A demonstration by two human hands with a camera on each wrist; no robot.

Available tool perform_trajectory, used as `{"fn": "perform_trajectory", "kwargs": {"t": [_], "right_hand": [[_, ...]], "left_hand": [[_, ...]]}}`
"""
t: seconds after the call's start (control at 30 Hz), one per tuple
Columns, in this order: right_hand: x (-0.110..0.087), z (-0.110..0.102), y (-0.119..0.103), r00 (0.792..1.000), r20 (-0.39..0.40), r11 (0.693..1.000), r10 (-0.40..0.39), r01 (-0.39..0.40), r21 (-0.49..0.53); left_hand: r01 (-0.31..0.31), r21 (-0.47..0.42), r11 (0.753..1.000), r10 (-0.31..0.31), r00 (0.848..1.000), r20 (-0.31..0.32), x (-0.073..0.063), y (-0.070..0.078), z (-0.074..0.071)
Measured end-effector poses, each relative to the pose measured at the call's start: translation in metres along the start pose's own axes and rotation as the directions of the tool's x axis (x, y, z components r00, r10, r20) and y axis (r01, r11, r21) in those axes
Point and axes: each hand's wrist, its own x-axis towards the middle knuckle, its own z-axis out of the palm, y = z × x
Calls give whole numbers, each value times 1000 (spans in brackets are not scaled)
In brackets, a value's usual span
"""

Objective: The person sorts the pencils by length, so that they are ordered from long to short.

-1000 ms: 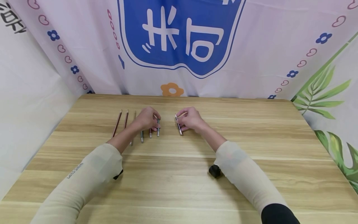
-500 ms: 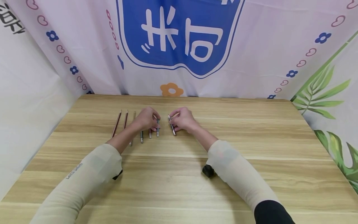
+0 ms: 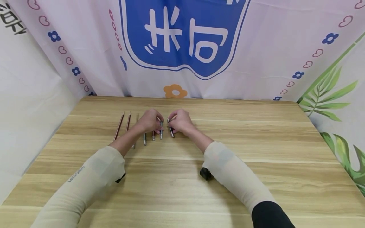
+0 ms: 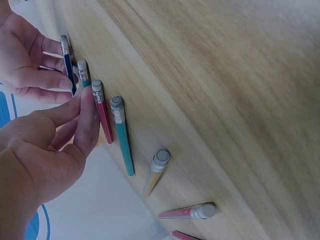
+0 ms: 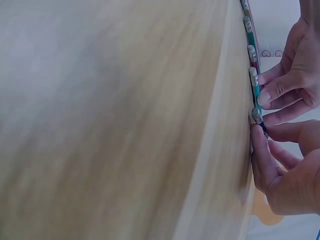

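In the head view my right hand (image 3: pixel 180 121) pinches a dark blue pencil (image 3: pixel 171 131) between thumb and fingers. It slants slightly, its eraser end toward me. Just left of it, my left hand (image 3: pixel 151 121) pinches a teal pencil (image 3: pixel 161 134) lying on the table. A small gap separates these two pencils. Beside the left hand lie a red pencil (image 4: pixel 103 112) and a green pencil (image 4: pixel 122 140), clear in the left wrist view. The right wrist view has the dark blue pencil (image 5: pixel 258 117) near the left thumb. Fingers cover the middles of both held pencils.
Farther left lie a yellow pencil (image 4: pixel 156 170) and two reddish pencils (image 3: pixel 118 126), partly behind the left forearm. All rest on a wood-grain table (image 3: pixel 176 190). A printed curtain (image 3: pixel 262 63) hangs along the table's back edge.
My right hand has moved left with the dark blue pencil, narrowing the gap to the teal one. The left hand and the row of pencils have stayed in place.
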Motion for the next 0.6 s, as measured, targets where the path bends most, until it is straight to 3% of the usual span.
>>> {"fn": "perform_trajectory", "kwargs": {"t": [0.37,0.6], "right_hand": [[3,4,-2,999,-22,997,-30,28,-76],[5,7,0,999,-30,997,-44,42,-69]], "left_hand": [[-4,7,1000,4,1000,1,0,0,0],[-6,3,1000,6,1000,6,0,-1,0]]}}
